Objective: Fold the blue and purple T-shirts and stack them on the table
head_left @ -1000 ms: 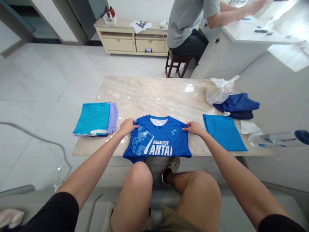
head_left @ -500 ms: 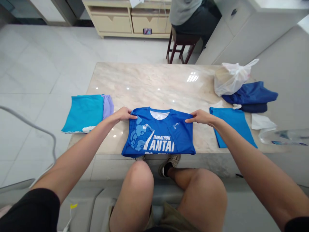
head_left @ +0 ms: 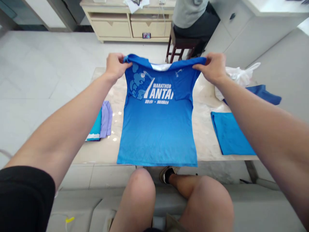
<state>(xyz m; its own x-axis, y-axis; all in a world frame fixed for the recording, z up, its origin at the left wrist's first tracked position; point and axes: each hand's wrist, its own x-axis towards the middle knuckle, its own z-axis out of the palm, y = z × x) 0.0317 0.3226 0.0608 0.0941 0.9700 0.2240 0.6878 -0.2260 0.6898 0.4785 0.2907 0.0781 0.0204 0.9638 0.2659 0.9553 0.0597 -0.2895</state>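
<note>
A blue T-shirt (head_left: 158, 125) with white lettering on its chest hangs spread between my hands, above the marble-topped table. My left hand (head_left: 117, 66) pinches one shoulder, and my right hand (head_left: 212, 66) pinches the other, both fists closed on the cloth. The shirt's collar is at the far end, while its lower hem lies at the table's near edge. The sleeves look folded in over the chest.
Folded teal cloth (head_left: 95, 129) and purple cloth (head_left: 106, 119) lie left on the marble table (head_left: 205, 138). Right are a folded blue cloth (head_left: 233, 133), a white plastic bag (head_left: 241, 77) and dark blue cloth (head_left: 265, 93). Beyond, a person (head_left: 190, 14) sits on a stool (head_left: 181, 40).
Both hands have lifted the T-shirt's shoulders up and away from me. Its lower part, folded or hidden before, now shows at full length down to the hem.
</note>
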